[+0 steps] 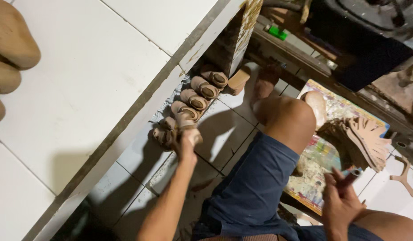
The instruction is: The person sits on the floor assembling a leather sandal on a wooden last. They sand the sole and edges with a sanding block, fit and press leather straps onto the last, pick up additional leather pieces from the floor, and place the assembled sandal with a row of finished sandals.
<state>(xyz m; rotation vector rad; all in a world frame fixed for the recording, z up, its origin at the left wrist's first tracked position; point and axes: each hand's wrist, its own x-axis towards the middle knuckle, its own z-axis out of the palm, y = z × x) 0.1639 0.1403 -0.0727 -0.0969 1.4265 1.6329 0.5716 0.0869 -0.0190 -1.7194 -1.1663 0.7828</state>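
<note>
My left hand [187, 143] reaches out to a row of tan shoe uppers [197, 96] lined up on the tiled floor against a raised white ledge; its fingers are closed on the near upper [185, 120] in the row. My right hand [339, 200] is low at the right, closed on a slim brush-like tool [352, 173] with a light blue end. Just beyond that hand lies a fanned stack of brown sole pieces [360, 140] on a paper-covered board [320, 156]. My bare knee [289, 118] and blue shorts sit between the two hands.
A white tiled ledge [81, 85] fills the left side, with tan rounded shapes [10, 53] at the far left edge. A dirty post [235, 35] stands behind the row. A dark workbench with clutter [349, 40] is at top right; a tan offcut [405, 176] lies on the floor.
</note>
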